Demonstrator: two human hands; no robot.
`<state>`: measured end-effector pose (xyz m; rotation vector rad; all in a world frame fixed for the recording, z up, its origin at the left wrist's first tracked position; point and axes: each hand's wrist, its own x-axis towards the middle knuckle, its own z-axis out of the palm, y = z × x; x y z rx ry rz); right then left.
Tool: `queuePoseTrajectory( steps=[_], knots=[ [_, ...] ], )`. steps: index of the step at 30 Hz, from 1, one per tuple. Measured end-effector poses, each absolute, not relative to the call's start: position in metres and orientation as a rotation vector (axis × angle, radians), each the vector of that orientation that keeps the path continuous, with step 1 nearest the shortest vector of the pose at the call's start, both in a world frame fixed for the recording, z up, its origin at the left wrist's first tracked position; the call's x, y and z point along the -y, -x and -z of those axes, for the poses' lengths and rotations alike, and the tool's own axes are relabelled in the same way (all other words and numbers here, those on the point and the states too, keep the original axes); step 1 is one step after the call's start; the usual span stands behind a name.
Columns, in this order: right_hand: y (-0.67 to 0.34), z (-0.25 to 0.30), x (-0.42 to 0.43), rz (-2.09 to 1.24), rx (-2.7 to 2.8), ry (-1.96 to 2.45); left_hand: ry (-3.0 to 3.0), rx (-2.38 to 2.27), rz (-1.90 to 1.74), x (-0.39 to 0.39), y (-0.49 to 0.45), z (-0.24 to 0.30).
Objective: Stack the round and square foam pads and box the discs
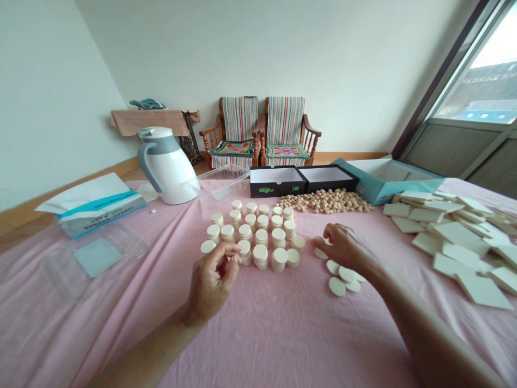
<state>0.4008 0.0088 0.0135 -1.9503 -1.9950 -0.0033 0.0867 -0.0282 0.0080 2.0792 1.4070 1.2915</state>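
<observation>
- Fingers [332, 231] of right hand [348, 249]: bent, pointing left and down, part spread. Whether they grip a disc cannot be told; undersides hidden.
- Left hand [212, 283]: thumb and forefinger curled close together, tips at the side of a front-row stack [244, 248]. Contact with it unclear; cannot tell if anything is pinched between them.
- Disc at right fingertips [321, 254]: flat, partly covered by the hand, just below the fingers. Another pale edge shows just beyond it.
- Loose discs [336, 286]: small overlapping cluster, flat, on the wearer's side of the right fingers and a little to their right. Right hand clearly nearer; left hand well apart, across the front row.
- Axis: discs are round, so flat ones offer no long axis; stacks stand upright, axis vertical.
- Governing relation (judgement): discs right, stacked grid left, right fingers between them and nearer the discs. Low stack [293, 258] at the grid's right front corner lies leftward of those fingers, beside a taller front stack [279, 260].
- Farther out: heap of small wooden pieces [327, 200] beyond the right hand; black boxes [277, 186] behind; square tiles [456, 231] to the right; white jug [172, 172] far left. Pink cloth [262, 334] under all.
</observation>
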Motion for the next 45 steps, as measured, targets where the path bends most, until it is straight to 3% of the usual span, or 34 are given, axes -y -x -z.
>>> queuePoseTrajectory(
  steps=[11,29,39,45],
  knots=[
    [-0.416,-0.018,-0.011,-0.336,2.283,1.45,-2.076,-1.403,-1.296,0.029,-0.088,-0.011],
    [-0.373,-0.021,-0.005,-0.282,2.111,1.391,-2.077,-1.396,-1.301,0.029,-0.089,-0.011],
    [-0.399,-0.013,-0.017,-0.203,2.002,1.445,-2.075,-1.398,-1.296,0.029,-0.088,-0.01],
    [-0.419,-0.012,-0.016,-0.25,2.285,1.541,-2.094,-1.39,-1.296,0.028,-0.087,-0.008]
  ],
)
